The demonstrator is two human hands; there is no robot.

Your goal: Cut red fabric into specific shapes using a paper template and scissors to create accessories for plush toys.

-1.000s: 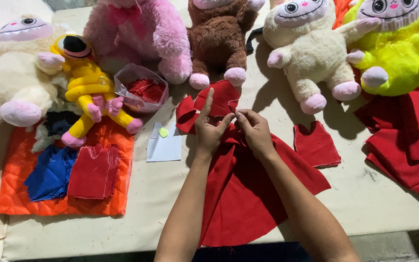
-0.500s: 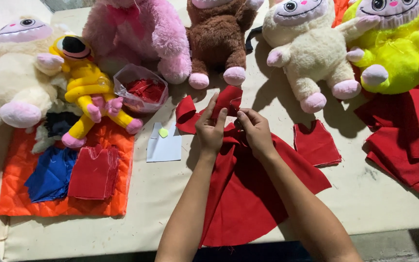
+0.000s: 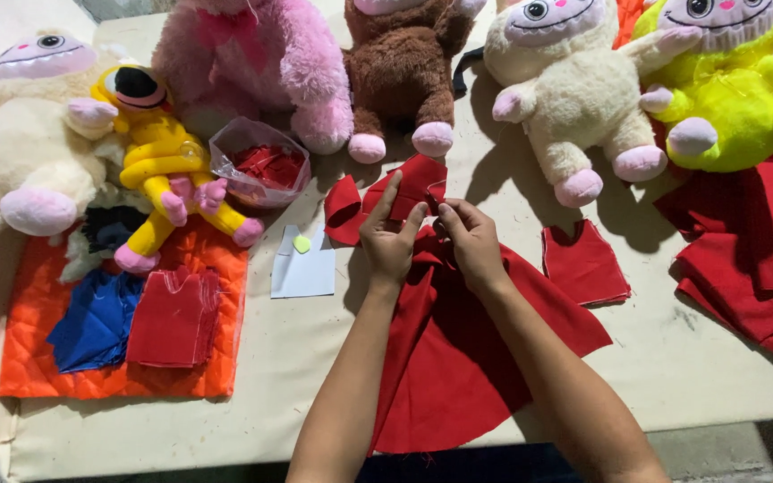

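Observation:
My left hand [image 3: 390, 240] and my right hand [image 3: 470, 240] meet at the middle of the table, both pinching the top of a large red cloth [image 3: 458, 358] that spreads toward me under my forearms. The cloth's upper end [image 3: 415, 183] is bunched and lifted between my fingers. A small red cut piece [image 3: 343, 210] lies just left of my left hand. Another red cut piece [image 3: 584, 264] lies flat to the right of my right hand.
A row of plush toys lines the far edge: cream [image 3: 20, 152], yellow [image 3: 163, 161], pink [image 3: 252, 63], brown [image 3: 395, 72], cream [image 3: 574, 98], lime [image 3: 726, 98]. A clear bag of red scraps [image 3: 261, 165], white paper [image 3: 304, 268], orange quilted mat [image 3: 118, 376], blue cloth [image 3: 91, 322], red stacks [image 3: 762, 250].
My hands have stayed at the top of the red cloth; the fingers have shifted slightly and the bunched upper end sits a little differently.

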